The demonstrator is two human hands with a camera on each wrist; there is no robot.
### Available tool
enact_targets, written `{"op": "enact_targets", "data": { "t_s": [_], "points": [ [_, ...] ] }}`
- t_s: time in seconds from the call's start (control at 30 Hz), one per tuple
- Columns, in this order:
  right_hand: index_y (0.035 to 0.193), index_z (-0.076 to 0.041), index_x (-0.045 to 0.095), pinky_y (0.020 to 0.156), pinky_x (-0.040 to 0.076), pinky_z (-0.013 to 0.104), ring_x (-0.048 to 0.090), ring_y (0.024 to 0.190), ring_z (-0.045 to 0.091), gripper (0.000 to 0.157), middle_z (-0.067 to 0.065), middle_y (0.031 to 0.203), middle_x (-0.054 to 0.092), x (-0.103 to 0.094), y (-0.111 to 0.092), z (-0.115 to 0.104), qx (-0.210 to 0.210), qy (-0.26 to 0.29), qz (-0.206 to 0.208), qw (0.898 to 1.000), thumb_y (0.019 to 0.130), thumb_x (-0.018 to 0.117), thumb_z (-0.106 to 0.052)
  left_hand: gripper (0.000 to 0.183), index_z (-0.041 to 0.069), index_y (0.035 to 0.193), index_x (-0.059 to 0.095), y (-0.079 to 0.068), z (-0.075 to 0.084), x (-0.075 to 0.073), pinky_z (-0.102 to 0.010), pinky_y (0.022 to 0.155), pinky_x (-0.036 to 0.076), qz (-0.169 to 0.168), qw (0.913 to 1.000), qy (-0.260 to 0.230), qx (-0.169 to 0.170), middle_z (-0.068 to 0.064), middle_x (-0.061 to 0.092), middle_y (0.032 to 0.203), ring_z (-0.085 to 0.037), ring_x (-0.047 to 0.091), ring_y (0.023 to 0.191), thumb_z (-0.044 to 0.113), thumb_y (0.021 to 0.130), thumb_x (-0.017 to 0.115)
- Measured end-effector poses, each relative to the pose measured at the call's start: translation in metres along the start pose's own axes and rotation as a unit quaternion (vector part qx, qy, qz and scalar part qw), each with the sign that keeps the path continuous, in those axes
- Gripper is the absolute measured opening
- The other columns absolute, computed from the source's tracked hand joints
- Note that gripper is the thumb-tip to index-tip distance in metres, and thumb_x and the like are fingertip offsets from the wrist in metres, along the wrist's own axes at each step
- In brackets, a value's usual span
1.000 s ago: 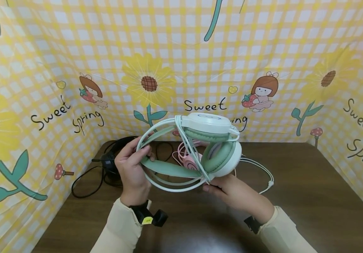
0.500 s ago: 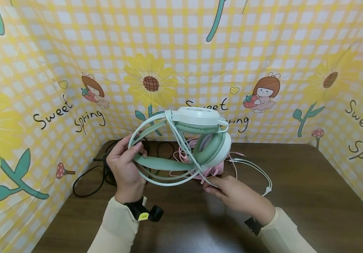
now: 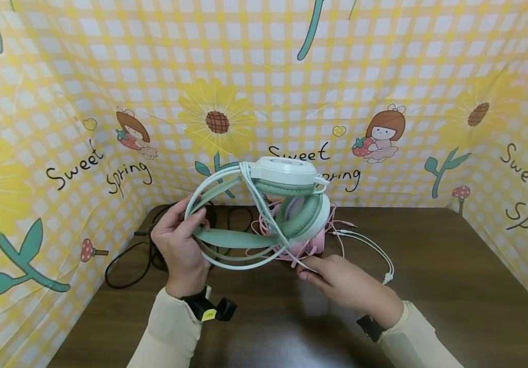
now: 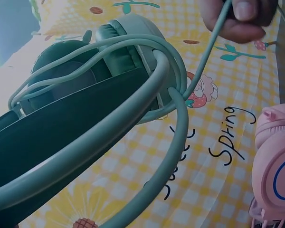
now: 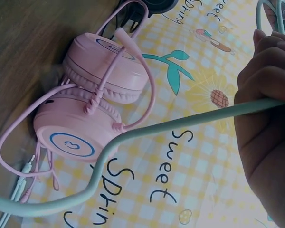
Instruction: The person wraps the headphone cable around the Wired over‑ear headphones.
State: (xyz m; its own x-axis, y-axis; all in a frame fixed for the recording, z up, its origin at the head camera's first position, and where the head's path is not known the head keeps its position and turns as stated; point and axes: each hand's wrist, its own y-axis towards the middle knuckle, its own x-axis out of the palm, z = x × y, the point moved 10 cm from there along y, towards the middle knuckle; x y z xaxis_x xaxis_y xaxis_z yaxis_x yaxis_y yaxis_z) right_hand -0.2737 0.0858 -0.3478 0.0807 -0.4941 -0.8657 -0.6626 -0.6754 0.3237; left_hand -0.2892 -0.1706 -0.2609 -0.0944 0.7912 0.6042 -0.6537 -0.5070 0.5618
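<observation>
White over-ear headphones (image 3: 287,171) with green ear pads and a green inner band are held up over the table, turned sideways. My left hand (image 3: 182,243) grips the headband at its left end, thumb on the near side. Several turns of pale green cable (image 5: 180,122) are wound across the band beside the ear cups. A stretch of this cable runs from the wraps to my right hand (image 3: 344,286), which pinches it between thumb and fingers below the lower cup. In the left wrist view that stretch slants straight up to the right fingertips.
Behind the held headphones, a pink headset (image 5: 76,130) with a thin mic boom and tangled cable lies on the brown table (image 3: 457,276). A black headset (image 3: 159,258) lies behind my left hand. The pale cable's splitter (image 3: 388,278) rests at the right. Patterned cloth (image 3: 264,102) walls the back and sides.
My left hand has shifted left with the headphones, away from my nearly still right hand. A stretch of cable now shows between the wraps and the right hand; more of the pink headset is visible.
</observation>
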Motion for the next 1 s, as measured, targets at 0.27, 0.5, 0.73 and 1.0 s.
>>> {"op": "enact_targets", "data": {
  "t_s": [0.27,0.5,0.73,1.0],
  "points": [
    [0.090,-0.022,0.057,0.060,0.043,0.023,0.047,0.062,0.001,0.008,-0.019,0.067,0.043,-0.012,-0.004,-0.003,0.002,-0.018,0.006,1.000,0.096,0.063,-0.023,0.023,-0.020,0.098,0.067,-0.001,0.005,0.001,-0.021,0.050,0.046,-0.007,0.9995,0.020,0.026,-0.016,0.070,0.084,-0.014,0.054,0.054,-0.021,0.076,0.062],
    [0.082,-0.025,0.053,0.058,0.040,0.023,0.043,0.059,0.001,0.018,-0.019,0.065,0.037,-0.023,-0.008,-0.004,0.000,-0.044,0.018,0.999,0.094,0.066,-0.026,0.024,-0.019,0.096,0.068,-0.003,0.008,0.005,-0.021,0.052,0.046,-0.027,0.9972,0.049,0.049,-0.018,0.071,0.094,-0.013,0.055,0.056,-0.022,0.073,0.063],
    [0.077,-0.025,0.047,0.055,0.037,0.021,0.041,0.059,0.001,0.026,-0.019,0.064,0.034,-0.035,-0.012,-0.011,-0.009,-0.046,0.036,0.998,0.094,0.065,-0.031,0.023,-0.019,0.094,0.068,-0.005,0.011,0.009,-0.024,0.073,0.054,-0.040,0.9931,0.088,0.067,-0.016,0.071,0.099,-0.023,0.068,0.090,-0.020,0.072,0.067],
    [0.076,-0.025,0.047,0.052,0.036,0.019,0.040,0.057,-0.001,0.026,-0.019,0.064,0.033,-0.044,-0.016,-0.019,-0.020,-0.032,0.047,0.998,0.095,0.065,-0.029,0.021,-0.018,0.093,0.069,-0.006,0.009,0.014,-0.027,0.081,0.053,-0.053,0.9911,0.105,0.064,-0.018,0.071,0.101,-0.027,0.067,0.097,-0.019,0.072,0.068]
  ]
}}
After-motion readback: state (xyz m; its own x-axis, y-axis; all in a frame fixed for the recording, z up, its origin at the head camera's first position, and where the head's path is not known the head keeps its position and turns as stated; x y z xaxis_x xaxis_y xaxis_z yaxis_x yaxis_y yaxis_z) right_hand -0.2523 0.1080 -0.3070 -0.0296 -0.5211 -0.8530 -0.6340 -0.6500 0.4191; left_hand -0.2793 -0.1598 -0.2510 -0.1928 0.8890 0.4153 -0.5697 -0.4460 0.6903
